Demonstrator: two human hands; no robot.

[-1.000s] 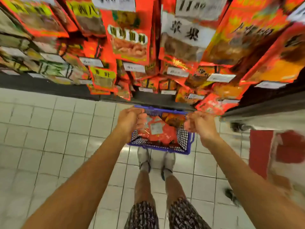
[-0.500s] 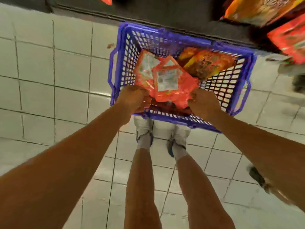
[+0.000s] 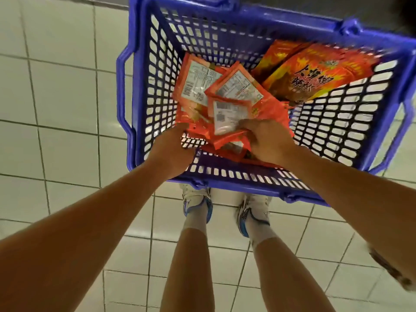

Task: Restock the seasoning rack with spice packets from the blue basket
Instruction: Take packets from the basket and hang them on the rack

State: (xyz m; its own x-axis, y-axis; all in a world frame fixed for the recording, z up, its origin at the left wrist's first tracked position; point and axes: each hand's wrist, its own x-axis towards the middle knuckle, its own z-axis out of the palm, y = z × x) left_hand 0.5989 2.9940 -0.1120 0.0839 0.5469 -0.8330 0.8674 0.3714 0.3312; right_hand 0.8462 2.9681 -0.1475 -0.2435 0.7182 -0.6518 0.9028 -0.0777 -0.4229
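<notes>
**Both hands working in the blue basket**

Down in the blue basket point(image 3: 144, 91), a loose heap of red spice packets point(image 3: 227, 102) is lying against the near-left part of the mesh bottom, most of them turned back side up with white printed labels showing. Toward the far right corner, a stack of larger orange packets point(image 3: 315, 77) with dark lettering is leaning against the basket's side wall, just beside the red heap.

The right hand point(image 3: 267, 140) is reaching in over the near rim, its fingers point(image 3: 247, 126) curling round the near end of one red packet and pinching it at the label. The left hand point(image 3: 173, 152) is sitting at the near-left inside corner, touching the edge of the red heap; its fingers are hidden under the hand and the packets, so I cannot tell whether they are gripping anything.

The basket is standing on the pale tiled floor point(image 3: 56, 97), right in front of the person's white and blue shoes point(image 3: 198, 206). Bare forearms and legs are filling the lower part of the view.
</notes>
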